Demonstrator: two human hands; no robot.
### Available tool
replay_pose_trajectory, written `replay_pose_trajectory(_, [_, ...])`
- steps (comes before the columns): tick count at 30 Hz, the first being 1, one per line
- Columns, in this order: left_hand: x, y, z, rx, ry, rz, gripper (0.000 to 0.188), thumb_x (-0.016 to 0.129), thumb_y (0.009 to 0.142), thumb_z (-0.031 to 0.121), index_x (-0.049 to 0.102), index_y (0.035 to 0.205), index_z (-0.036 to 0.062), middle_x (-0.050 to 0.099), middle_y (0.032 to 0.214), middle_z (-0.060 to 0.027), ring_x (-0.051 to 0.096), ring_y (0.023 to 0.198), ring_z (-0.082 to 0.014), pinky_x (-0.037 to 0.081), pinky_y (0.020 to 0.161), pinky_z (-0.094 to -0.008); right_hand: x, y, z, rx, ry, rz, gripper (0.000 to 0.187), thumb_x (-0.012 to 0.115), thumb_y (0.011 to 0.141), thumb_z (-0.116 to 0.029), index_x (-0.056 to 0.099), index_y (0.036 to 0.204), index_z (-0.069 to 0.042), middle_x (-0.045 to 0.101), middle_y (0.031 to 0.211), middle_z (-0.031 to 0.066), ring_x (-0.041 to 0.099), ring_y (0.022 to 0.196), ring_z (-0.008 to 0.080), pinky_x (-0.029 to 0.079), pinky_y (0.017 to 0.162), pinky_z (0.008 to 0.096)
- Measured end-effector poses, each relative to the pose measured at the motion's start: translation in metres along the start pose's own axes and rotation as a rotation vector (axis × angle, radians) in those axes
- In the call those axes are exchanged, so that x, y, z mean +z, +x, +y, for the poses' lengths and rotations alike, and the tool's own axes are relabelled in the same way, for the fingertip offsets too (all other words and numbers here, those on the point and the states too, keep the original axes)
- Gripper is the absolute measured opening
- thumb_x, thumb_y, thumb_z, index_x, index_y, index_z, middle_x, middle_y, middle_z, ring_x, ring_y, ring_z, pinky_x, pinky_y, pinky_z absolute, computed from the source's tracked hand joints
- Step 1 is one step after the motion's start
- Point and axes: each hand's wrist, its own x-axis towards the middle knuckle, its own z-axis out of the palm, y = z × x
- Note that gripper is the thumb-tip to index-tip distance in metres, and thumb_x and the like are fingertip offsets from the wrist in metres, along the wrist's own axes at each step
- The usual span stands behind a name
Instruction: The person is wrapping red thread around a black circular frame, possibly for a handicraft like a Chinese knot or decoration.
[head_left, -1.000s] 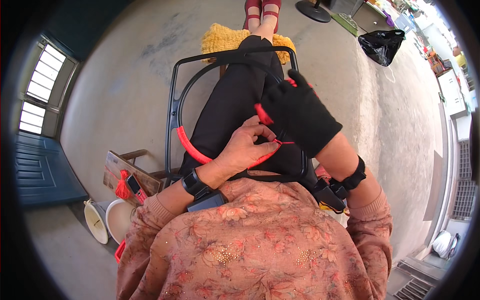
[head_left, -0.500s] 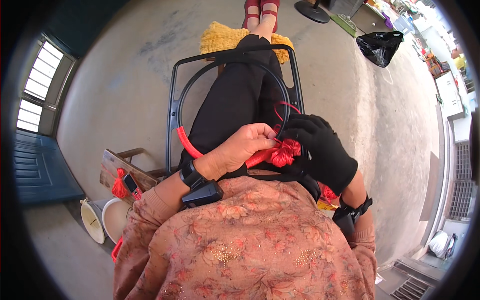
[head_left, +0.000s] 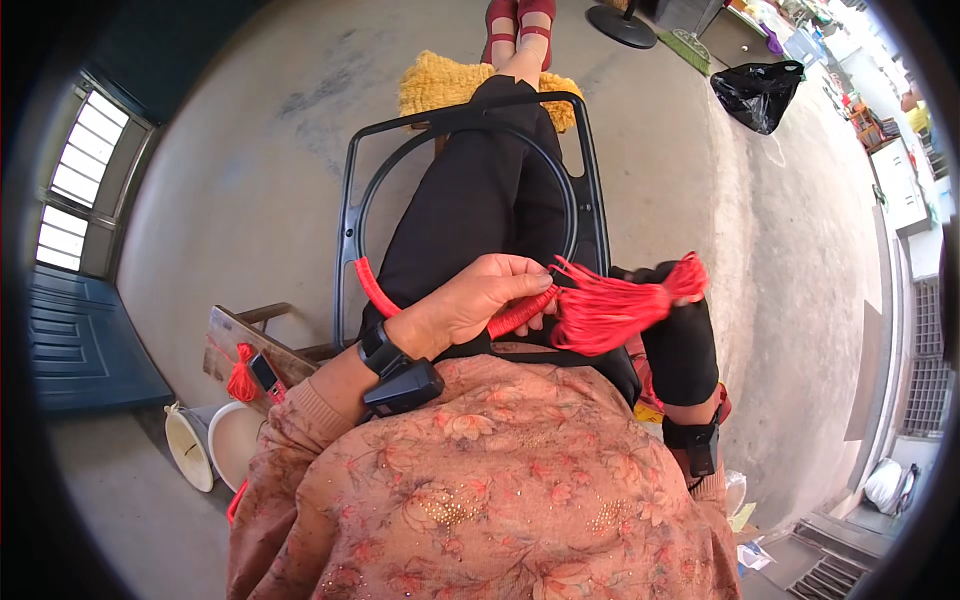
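Note:
A black metal frame with a round ring inside it lies across my lap. Red cord is wound tightly around the near part of the ring. My bare left hand is closed on the wound ring, thumb and forefinger pinching at the end of the winding. To its right, my right hand, in a black glove, grips a loose bundle of red cord. The strands fan out toward my left fingertips. Most of the right fingers are hidden behind the bundle.
Left of me, a wooden stool bears a red cord hank and a phone. Two pale buckets stand beside it. My legs rest over a yellow fluffy cover. A black plastic bag lies at the far right.
My right hand has moved outward to the right and turned, carrying the red cord bundle, which now spreads into a fan. My left hand has stayed at the ring.

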Motion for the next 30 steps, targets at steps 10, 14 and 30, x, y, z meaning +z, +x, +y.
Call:
replay_pose_trajectory(10, [-0.002,-0.001,-0.001,0.021,0.029,0.040,0.021,0.055,0.095,0.021,0.058,0.093,0.0009,0.064,0.080,-0.0092,0.063,0.063,-0.0124,0.053,0.051,-0.0221,-0.137,-0.026,-0.039,-0.117,0.377,0.026,0.036,0.043,0.099,-0.039,0.052,0.112,-0.006,0.046,0.068,-0.0034,0.041,0.050,0.0053,0.035,0.047,0.0205])
replay_pose_trajectory(14, [-0.002,-0.001,0.000,0.030,0.036,0.070,0.019,0.054,0.096,0.020,0.058,0.092,0.0018,0.064,0.080,-0.0089,0.063,0.063,-0.0120,0.052,0.052,-0.0217,-0.185,-0.070,-0.036,0.010,-0.051,0.622,0.036,0.051,0.096,-0.038,0.060,0.110,-0.006,0.055,0.072,-0.0049,0.045,0.053,0.0057,0.034,0.047,0.0212])
replay_pose_trajectory(30, [0.014,-0.002,0.001,0.099,0.119,0.190,0.009,0.059,0.091,0.013,0.059,0.091,0.0039,0.065,0.077,-0.0082,0.064,0.066,-0.0128,0.052,0.059,-0.0221,-0.100,0.054,-0.034,-0.260,-0.609,0.162,0.048,0.061,0.085,-0.010,0.046,0.131,-0.006,0.061,0.107,0.0065,0.060,0.094,0.0212,0.049,0.078,0.0346])
